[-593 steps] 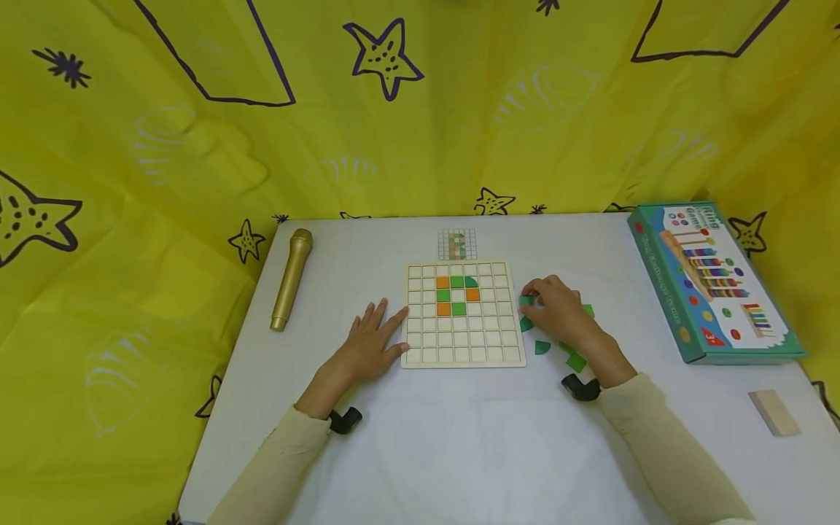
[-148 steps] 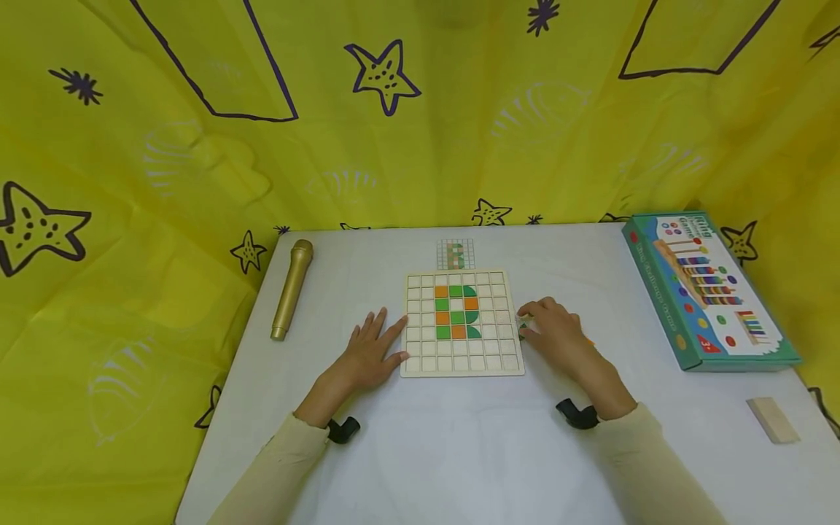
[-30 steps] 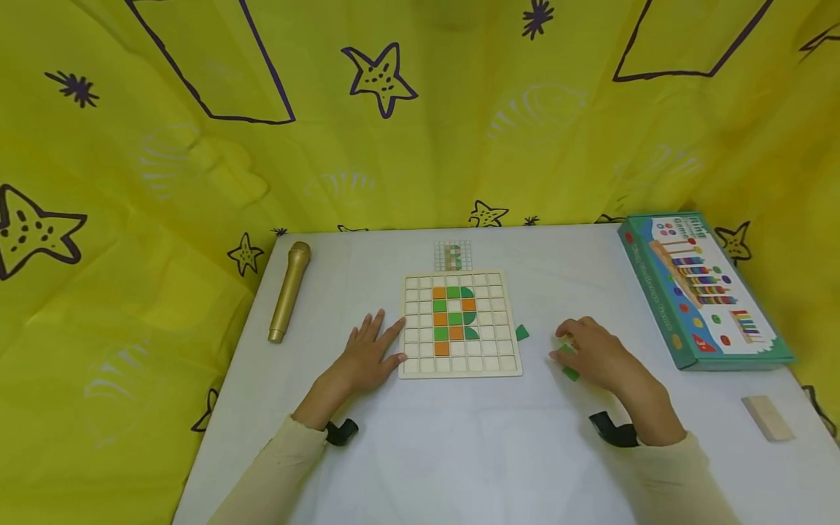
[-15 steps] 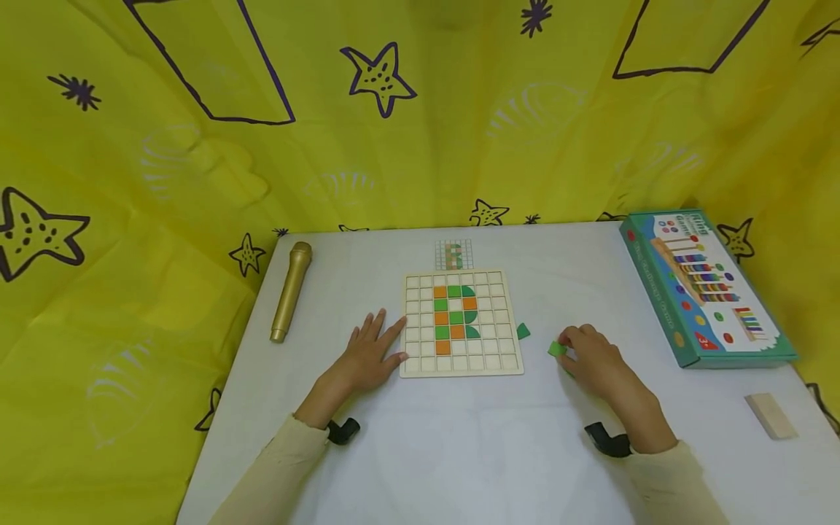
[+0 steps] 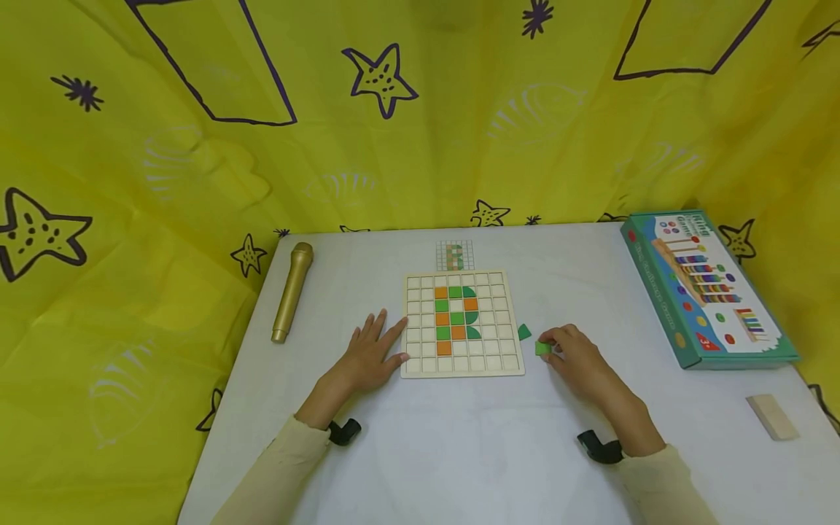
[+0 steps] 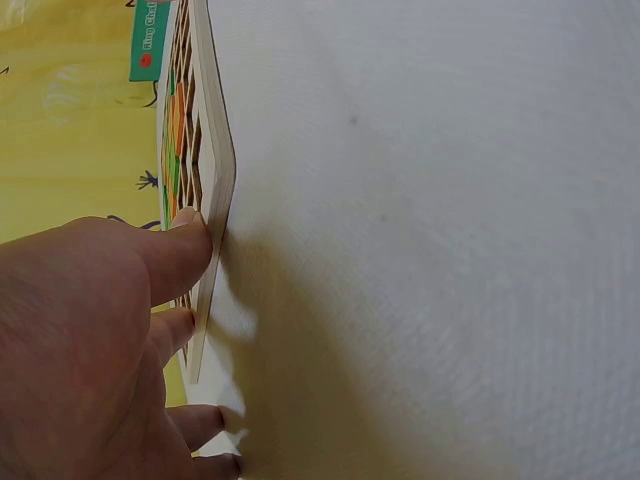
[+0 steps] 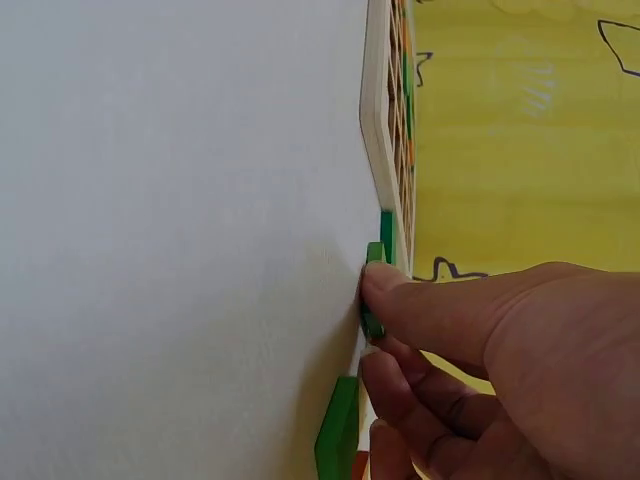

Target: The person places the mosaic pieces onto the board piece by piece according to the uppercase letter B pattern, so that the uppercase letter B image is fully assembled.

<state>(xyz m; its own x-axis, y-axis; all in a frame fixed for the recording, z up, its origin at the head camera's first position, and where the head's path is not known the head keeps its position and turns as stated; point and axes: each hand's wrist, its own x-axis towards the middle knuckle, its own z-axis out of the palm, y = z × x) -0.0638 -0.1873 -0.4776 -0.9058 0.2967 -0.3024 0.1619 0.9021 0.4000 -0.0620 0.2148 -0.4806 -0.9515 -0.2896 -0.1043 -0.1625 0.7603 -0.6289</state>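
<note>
A square wooden grid board (image 5: 485,362) lies mid-table with orange, light green and dark green tiles (image 5: 457,332) set in its cells. My left hand (image 5: 363,355) lies with fingers spread at its left edge; thumb (image 6: 185,250) and forefinger touch the rim. Between thumb and fingers, my right hand (image 5: 580,364) pinches a light green square tile (image 5: 542,348), right of the board. A dark green tile (image 5: 524,332) lies by the board's right edge. In the right wrist view, another green tile (image 7: 338,430) lies below the hand, with a bit of an orange tile (image 7: 361,464) behind it.
Behind the board lies a small pattern card (image 5: 454,255) printed with a grid and coloured cells. A gold microphone (image 5: 292,293) is at the left. On the right are a boxed game (image 5: 712,292) and a small wooden block (image 5: 772,417). A yellow curtain (image 5: 420,160) hangs behind.
Over the last second my right hand has taken up the light green square tile and moved left towards the board. Across the earlier frames, several tiles were added to the grid. My left hand stayed put.
</note>
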